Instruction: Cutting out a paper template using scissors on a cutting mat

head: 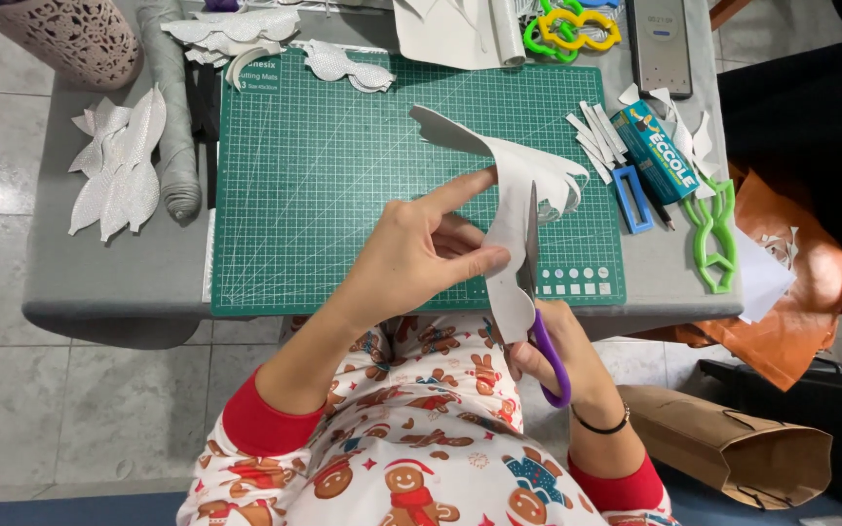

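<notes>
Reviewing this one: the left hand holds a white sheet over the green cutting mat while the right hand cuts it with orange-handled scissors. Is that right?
Not quite. In the head view the scissors have purple handles, not orange. The rest stands: the left hand holds the white sheet over the green cutting mat while the right hand cuts it.

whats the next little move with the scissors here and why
Probably close the scissors a short way and feed the white sheet onward. The right hand holds the purple handles with the blades set against the sheet's edge, and the left hand pinches the sheet just beside them above the green cutting mat, so the shape looks only partly cut.
</notes>
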